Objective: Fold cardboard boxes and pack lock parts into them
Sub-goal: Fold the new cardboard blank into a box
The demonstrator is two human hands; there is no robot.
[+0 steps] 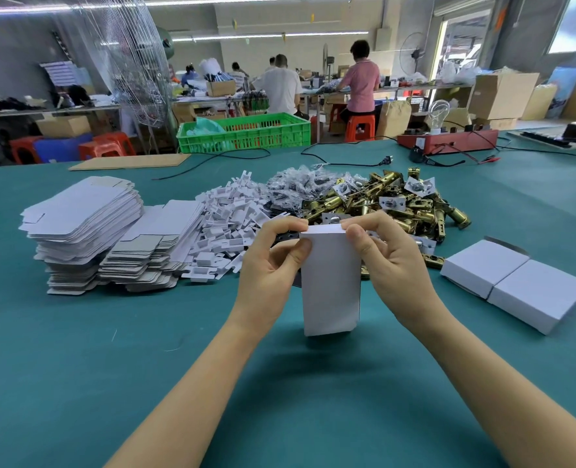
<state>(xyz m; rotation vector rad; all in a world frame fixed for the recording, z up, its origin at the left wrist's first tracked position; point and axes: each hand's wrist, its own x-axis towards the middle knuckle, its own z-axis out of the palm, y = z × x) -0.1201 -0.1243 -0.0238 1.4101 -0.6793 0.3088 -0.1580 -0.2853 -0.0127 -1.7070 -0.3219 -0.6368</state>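
A white cardboard box (pixel 330 288) stands upright above the green table, held between both hands. My left hand (pixel 269 265) grips its left upper edge, thumb on the front and fingers curled over the top. My right hand (pixel 391 258) pinches the top right corner the same way. Behind the box lies a pile of brass lock latches (pixel 404 204), a heap of small bagged parts (pixel 300 187) and a heap of white cardboard inserts (pixel 229 224). Stacks of flat box blanks (pixel 90 228) sit at the left. Two folded white boxes (pixel 516 282) lie at the right.
The green table (pixel 110 366) stretches all around. Black cables (pixel 347 163), a red test unit with a bulb (pixel 445 140) and a flat brown board (pixel 131 162) lie at the far side. A green crate (pixel 246 133) and seated people are beyond the table.
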